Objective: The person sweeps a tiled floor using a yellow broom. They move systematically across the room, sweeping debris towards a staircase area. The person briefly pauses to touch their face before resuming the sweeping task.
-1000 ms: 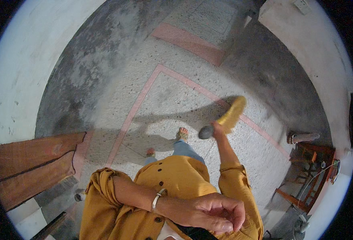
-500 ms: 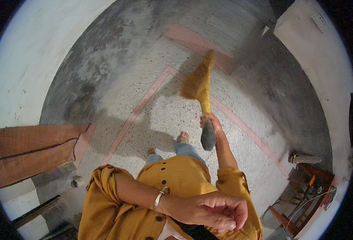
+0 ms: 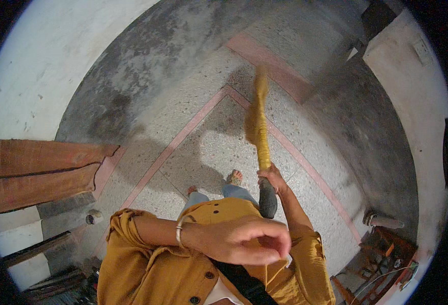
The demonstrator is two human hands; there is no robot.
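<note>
Sweeping is being carried on, apparently unfinished: yellow straw broom (image 3: 258, 119) is being gripped by right hand (image 3: 270, 177), fingers wrapped around it, over speckled terrazzo floor (image 3: 203, 152), left hand (image 3: 244, 239) being loosely curled, holding nothing.

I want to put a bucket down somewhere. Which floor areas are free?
Free: speckled floor inside the pink stripes, left of the broom in the right hand. Crowded: the lower right by the wooden stand, and the door at left.

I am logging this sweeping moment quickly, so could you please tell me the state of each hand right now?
Left hand: loosely curled in front of the chest, holding nothing.
Right hand: closed around the handle of the yellow broom.
</note>
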